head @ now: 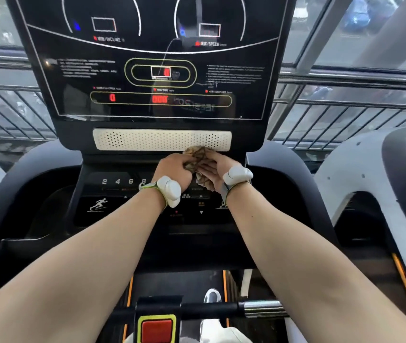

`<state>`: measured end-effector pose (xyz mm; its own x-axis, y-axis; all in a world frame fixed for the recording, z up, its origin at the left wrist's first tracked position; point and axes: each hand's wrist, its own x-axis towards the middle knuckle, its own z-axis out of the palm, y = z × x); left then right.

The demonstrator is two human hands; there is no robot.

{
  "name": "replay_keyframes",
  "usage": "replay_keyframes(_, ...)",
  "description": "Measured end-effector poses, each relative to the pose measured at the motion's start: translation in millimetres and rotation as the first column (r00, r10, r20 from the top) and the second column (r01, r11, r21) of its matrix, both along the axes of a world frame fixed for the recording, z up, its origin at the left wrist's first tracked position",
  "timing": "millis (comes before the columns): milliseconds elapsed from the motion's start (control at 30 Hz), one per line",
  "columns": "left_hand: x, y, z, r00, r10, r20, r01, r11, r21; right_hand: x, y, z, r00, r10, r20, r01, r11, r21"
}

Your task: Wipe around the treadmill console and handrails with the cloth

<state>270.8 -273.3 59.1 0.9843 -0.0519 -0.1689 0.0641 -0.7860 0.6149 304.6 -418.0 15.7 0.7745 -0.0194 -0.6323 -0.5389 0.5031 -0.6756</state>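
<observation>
Head view showed a black glossy treadmill console (pixel 157 78) with red digits reading zero, and a white perforated speaker strip (pixel 147 140) beneath it. Left of centre, the left hand (pixel 172 169) curled its fingers around a crumpled brown patterned cloth (pixel 197 157), bunching it just below the strip, probably to keep a compact wad. The right hand (pixel 213 170) lay against the cloth with fingers nearly straight, supporting it. Recessed side trays of the console appeared dark; their contents could not be told. A red square stop button (pixel 157 330) sat below.
</observation>
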Motion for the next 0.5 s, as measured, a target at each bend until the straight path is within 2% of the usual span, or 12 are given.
replay_keyframes(167, 7, -30, -8, 0.999, 0.000, -0.054, -0.002, 0.999, -0.035, -1, -32, 7, 0.999, -0.014, -0.046, 0.013, 0.999, -0.031)
replay_keyframes(500, 8, -100, -3, 0.998, -0.020, -0.059, 0.018, 0.999, -0.037, -7, -100, 18, 0.997, 0.019, -0.072, -0.026, 0.994, -0.102)
